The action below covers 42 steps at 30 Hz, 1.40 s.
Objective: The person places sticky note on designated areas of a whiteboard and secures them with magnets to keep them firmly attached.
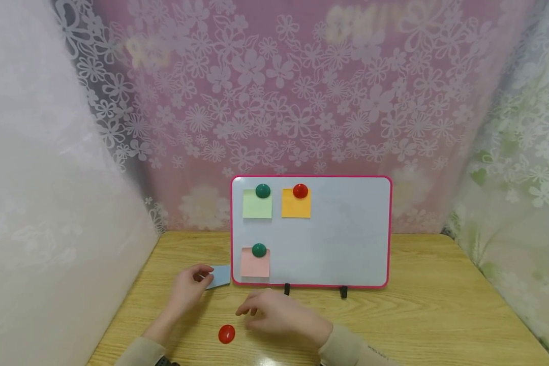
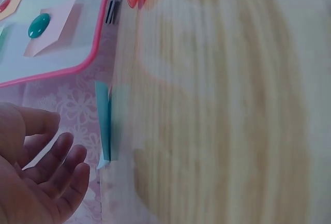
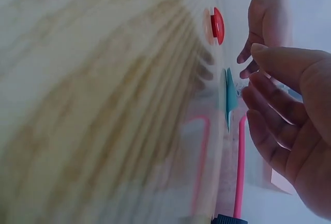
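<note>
A blue sticky note (image 1: pixel 220 276) lies on the table left of the whiteboard (image 1: pixel 343 234). Beside that note is my left hand (image 1: pixel 189 285), its fingers loosely bent; the left wrist view shows this hand (image 2: pixel 44 167) holding nothing, a gap between it and the note (image 2: pixel 104 123). Over the table before the board hovers my right hand (image 1: pixel 276 311), relaxed and empty, as the right wrist view of the same hand (image 3: pixel 297 113) confirms. Between both hands, nearer the front, a round red magnet (image 1: pixel 226 334) rests on the table.
Green magnets hold a green note (image 1: pixel 257 207) and a pink note (image 1: pixel 255 267) on the board; a red magnet (image 1: pixel 300 191) holds an orange note (image 1: pixel 296 207). Black feet (image 1: pixel 343 292) prop the board on the wooden table (image 1: pixel 439 305). Patterned curtains (image 1: pixel 279 101) surround it.
</note>
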Each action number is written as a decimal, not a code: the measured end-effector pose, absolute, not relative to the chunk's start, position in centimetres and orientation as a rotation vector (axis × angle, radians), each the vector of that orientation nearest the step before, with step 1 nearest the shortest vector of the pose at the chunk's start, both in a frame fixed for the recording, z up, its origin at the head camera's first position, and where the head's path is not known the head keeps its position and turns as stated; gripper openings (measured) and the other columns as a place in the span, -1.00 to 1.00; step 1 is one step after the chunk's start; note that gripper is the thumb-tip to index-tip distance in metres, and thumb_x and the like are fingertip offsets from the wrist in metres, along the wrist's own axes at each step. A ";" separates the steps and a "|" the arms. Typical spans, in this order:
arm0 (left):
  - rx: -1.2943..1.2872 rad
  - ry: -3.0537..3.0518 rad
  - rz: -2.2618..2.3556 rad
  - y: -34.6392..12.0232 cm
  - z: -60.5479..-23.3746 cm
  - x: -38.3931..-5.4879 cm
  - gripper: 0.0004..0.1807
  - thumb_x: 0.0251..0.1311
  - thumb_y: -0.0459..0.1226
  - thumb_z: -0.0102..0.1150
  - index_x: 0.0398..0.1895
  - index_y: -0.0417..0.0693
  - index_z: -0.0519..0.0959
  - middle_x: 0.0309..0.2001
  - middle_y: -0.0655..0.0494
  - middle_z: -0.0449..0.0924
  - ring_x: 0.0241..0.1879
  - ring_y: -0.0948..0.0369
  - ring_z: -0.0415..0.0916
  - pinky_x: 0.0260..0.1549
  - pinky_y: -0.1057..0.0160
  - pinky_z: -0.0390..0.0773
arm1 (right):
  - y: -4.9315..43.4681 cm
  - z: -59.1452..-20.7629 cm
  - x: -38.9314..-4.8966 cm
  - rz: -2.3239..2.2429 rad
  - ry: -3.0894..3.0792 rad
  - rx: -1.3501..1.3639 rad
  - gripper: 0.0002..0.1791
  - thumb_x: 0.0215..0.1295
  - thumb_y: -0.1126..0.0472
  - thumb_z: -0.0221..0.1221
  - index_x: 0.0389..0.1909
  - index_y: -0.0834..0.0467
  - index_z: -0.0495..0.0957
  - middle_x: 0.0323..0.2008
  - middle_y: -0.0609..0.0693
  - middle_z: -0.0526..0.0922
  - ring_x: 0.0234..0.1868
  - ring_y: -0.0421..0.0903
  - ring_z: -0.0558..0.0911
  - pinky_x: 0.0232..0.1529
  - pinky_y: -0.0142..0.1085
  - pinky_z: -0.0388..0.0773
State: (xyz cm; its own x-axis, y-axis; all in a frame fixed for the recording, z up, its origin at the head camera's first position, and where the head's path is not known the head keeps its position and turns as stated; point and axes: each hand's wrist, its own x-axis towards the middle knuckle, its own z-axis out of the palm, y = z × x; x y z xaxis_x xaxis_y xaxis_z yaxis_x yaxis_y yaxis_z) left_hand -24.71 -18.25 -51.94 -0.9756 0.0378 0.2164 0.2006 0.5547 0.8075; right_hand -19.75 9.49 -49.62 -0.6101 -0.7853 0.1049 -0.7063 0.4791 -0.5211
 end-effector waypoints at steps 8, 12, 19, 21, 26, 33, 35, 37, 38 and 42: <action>-0.191 -2.669 -1.330 -19.1 -51.7 -24.8 -0.72 0.31 -0.39 0.45 0.06 -0.29 0.73 -0.08 -0.13 0.73 -0.09 0.03 0.62 -0.10 0.11 0.64 | 8.6 -49.6 -18.8 -0.646 2.629 -1.405 -0.68 0.42 0.05 0.43 0.15 -0.09 0.76 0.01 -0.28 0.69 -0.08 -0.41 0.61 -0.04 -0.63 0.46; -0.186 -2.718 -1.277 -19.4 -51.7 -25.1 -0.65 0.34 -0.34 0.44 0.15 -0.28 0.70 0.08 -0.20 0.71 0.07 -0.10 0.59 0.05 -0.10 0.61 | 8.2 -49.8 -18.6 -0.620 2.628 -1.399 -0.62 0.40 0.02 0.45 0.19 -0.07 0.74 0.09 -0.29 0.67 0.03 -0.39 0.61 0.08 -0.56 0.49; -0.241 -2.774 -1.166 -19.6 -51.7 -26.1 -0.55 0.34 -0.34 0.43 0.23 -0.37 0.64 0.19 -0.33 0.64 0.19 -0.28 0.56 0.17 -0.25 0.56 | 7.3 -50.1 -18.2 -0.543 2.639 -1.397 -0.54 0.37 0.00 0.45 0.27 -0.07 0.70 0.17 -0.27 0.64 0.17 -0.36 0.59 0.19 -0.51 0.48; -0.264 -2.804 -1.126 -19.5 -51.6 -26.4 -0.52 0.33 -0.32 0.44 0.25 -0.38 0.63 0.21 -0.35 0.63 0.21 -0.30 0.55 0.19 -0.27 0.54 | 7.1 -50.0 -18.1 -0.520 2.643 -1.416 -0.52 0.37 -0.02 0.45 0.27 -0.06 0.70 0.17 -0.25 0.64 0.16 -0.36 0.59 0.17 -0.54 0.47; -0.315 -2.887 -1.046 -19.4 -51.5 -27.2 -0.45 0.32 -0.26 0.47 0.28 -0.39 0.60 0.22 -0.34 0.63 0.24 -0.29 0.55 0.23 -0.27 0.53 | 6.6 -49.7 -18.0 -0.502 2.642 -1.447 -0.52 0.36 -0.01 0.47 0.26 -0.03 0.71 0.15 -0.23 0.65 0.12 -0.36 0.60 0.14 -0.56 0.46; -0.383 -2.926 -0.952 -19.5 -51.5 -27.9 -0.47 0.25 -0.29 0.52 0.20 -0.43 0.64 0.09 -0.31 0.66 0.12 -0.23 0.60 0.16 -0.25 0.57 | 6.1 -49.7 -17.7 -0.476 2.658 -1.470 -0.59 0.31 0.06 0.49 0.16 -0.04 0.74 0.06 -0.25 0.65 0.02 -0.38 0.60 0.08 -0.58 0.46; -0.389 -2.940 -0.944 -19.4 -51.4 -28.1 -0.47 0.22 -0.29 0.54 0.18 -0.43 0.65 0.03 -0.27 0.66 0.03 -0.15 0.61 0.08 -0.21 0.60 | 6.0 -49.7 -17.7 -0.467 2.657 -1.459 -0.60 0.31 0.06 0.48 0.15 -0.05 0.75 0.05 -0.25 0.66 0.01 -0.38 0.59 0.07 -0.57 0.47; -0.398 -2.963 -0.923 -19.4 -51.3 -28.3 -0.46 0.19 -0.28 0.57 0.17 -0.42 0.66 -0.04 -0.21 0.65 -0.09 -0.06 0.59 -0.02 -0.14 0.61 | 5.9 -49.8 -17.7 -0.456 2.657 -1.442 -0.62 0.31 0.05 0.48 0.14 -0.07 0.75 0.05 -0.26 0.66 0.01 -0.38 0.59 0.06 -0.56 0.48; -0.401 -2.974 -0.910 -19.4 -51.3 -28.5 -0.46 0.17 -0.28 0.58 0.16 -0.41 0.67 -0.08 -0.18 0.64 -0.14 -0.01 0.57 -0.06 -0.11 0.61 | 5.9 -49.9 -17.7 -0.459 2.657 -1.429 -0.63 0.31 0.06 0.48 0.13 -0.08 0.76 0.04 -0.27 0.66 0.00 -0.38 0.59 0.06 -0.56 0.48; -0.415 -3.009 -0.843 -19.2 -51.2 -28.8 -0.47 0.10 -0.26 0.64 0.10 -0.35 0.71 -0.16 -0.11 0.62 -0.23 0.08 0.51 -0.13 -0.03 0.59 | 5.6 -50.3 -17.8 -0.461 2.654 -1.396 -0.65 0.29 0.04 0.51 0.08 -0.10 0.77 -0.01 -0.29 0.66 -0.05 -0.40 0.59 0.00 -0.56 0.49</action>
State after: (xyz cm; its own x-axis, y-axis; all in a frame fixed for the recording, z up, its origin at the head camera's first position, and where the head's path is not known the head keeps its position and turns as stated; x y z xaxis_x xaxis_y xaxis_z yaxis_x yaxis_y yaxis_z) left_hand -28.79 -19.20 -51.19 -0.9652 0.2542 0.0606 0.2487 0.8222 0.5120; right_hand -17.83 5.63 -50.30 -0.5718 -0.8191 0.0456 -0.7866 0.5317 -0.3141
